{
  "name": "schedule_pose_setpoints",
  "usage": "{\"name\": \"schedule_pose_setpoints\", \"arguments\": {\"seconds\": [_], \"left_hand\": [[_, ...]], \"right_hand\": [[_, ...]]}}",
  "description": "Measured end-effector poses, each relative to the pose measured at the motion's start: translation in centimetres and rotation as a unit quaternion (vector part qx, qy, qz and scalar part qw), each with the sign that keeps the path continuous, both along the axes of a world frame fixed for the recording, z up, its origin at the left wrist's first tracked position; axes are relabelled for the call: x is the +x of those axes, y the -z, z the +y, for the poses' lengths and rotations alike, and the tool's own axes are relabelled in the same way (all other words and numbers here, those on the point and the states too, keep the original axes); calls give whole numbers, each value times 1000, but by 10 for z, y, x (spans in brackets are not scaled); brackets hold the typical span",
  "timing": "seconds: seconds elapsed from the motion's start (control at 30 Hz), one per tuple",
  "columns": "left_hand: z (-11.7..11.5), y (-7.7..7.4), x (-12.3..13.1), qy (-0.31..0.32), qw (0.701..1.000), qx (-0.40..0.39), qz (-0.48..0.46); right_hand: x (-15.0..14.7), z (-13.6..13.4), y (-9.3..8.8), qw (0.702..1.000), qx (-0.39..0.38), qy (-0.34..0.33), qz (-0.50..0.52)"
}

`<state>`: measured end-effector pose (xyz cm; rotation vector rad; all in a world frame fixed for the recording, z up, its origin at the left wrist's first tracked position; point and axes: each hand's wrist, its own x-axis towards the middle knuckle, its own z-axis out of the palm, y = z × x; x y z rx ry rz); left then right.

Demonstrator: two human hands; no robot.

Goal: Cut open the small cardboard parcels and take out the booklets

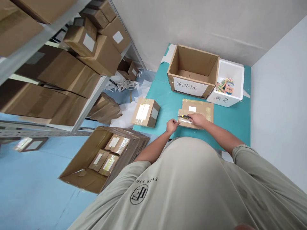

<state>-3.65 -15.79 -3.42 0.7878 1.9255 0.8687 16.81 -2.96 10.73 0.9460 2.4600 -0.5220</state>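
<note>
In front of me on the green table lies a small cardboard box point(188, 124) with clear tape and a white label. My right hand point(198, 120) is closed around a yellow and black utility knife point(184, 116), held over the box with its tip pointing left. At the box's left end is my left hand point(171, 125), its fingers pinched together by the taped edge. Whether they grip tape or the box edge is too small to see. Behind the box, a flat piece of cardboard point(206, 109) carries tape and a white label.
An open carton point(193, 87) and a white foam box point(240, 80) with small colourful packets stand at the table's back. A taped box point(145, 112) sits on the left. Left of the table, a large open carton point(81, 159) holds several boxes, beside a loaded shelf point(82, 111).
</note>
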Motion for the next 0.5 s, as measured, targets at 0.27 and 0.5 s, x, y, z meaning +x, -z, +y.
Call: {"name": "schedule_pose_setpoints", "arguments": {"seconds": [0.27, 0.5], "left_hand": [[2, 3, 2, -30, 997, -22, -69], [1, 3, -1, -27, 998, -9, -57]], "right_hand": [[18, 0, 10, 1000, -1, 8, -10], [21, 4, 13, 1000, 2, 0, -20]]}}
